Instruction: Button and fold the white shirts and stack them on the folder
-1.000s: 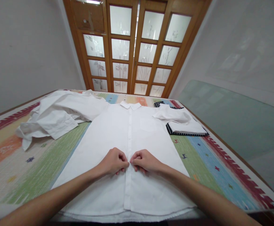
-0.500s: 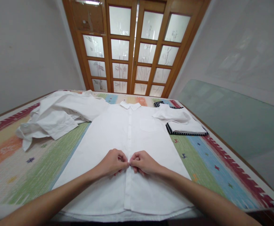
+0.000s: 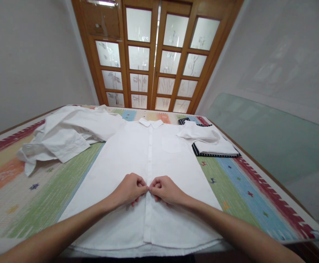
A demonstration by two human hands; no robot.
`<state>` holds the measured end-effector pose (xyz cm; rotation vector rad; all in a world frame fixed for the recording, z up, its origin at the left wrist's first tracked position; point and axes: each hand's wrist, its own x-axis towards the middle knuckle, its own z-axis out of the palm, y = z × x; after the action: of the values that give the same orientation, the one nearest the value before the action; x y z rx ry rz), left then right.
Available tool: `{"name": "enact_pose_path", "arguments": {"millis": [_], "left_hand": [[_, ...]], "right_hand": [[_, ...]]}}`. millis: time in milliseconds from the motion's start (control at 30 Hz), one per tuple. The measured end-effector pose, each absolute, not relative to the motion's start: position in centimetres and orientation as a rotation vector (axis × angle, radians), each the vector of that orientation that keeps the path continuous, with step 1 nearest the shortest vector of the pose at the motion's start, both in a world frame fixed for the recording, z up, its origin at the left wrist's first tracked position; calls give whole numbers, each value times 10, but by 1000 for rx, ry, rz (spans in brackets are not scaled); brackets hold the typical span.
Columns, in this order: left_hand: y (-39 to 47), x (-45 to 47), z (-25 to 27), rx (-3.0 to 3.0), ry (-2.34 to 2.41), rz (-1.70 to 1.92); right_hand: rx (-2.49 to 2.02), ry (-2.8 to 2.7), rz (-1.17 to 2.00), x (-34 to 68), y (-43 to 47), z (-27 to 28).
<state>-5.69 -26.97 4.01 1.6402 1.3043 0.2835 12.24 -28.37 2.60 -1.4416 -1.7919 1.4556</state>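
Note:
A white collared shirt [image 3: 126, 157] lies flat, front side up, with its collar at the far end and its hem by the near table edge. My left hand [image 3: 134, 187] and my right hand [image 3: 163, 188] meet over the lower part of the button placket [image 3: 147, 219]. Both are closed in a pinch on the shirt's placket, thumbs and fingertips nearly touching. Any button between the fingertips is hidden. The upper placket runs straight up to the collar.
A crumpled white garment [image 3: 63, 135] lies at the left. At the right, folded white and black-striped clothing [image 3: 216, 148] sits by the shirt's sleeve. A colourful patterned cloth [image 3: 47, 204] covers the table. A pale green panel [image 3: 269, 131] leans at the right wall; wooden glazed doors [image 3: 154, 69] stand behind.
Both hands stay pinched at the same spot on the placket, with only slight finger movement. The whole view has shifted very slightly.

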Motion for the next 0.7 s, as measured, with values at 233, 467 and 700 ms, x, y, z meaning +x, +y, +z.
{"name": "enact_pose_path", "arguments": {"millis": [233,467,700], "left_hand": [[-265,-58,35,1563,1244,289],[-263,-53,31,1414,1227,251],[-264,-53,31,1361,1184,224]], "right_hand": [[-1454,-1817,1405,122,-284,29],[-1469,-1791,1419,122,-284,29],[-1500,-1732,1480,123,-282,25]]}}
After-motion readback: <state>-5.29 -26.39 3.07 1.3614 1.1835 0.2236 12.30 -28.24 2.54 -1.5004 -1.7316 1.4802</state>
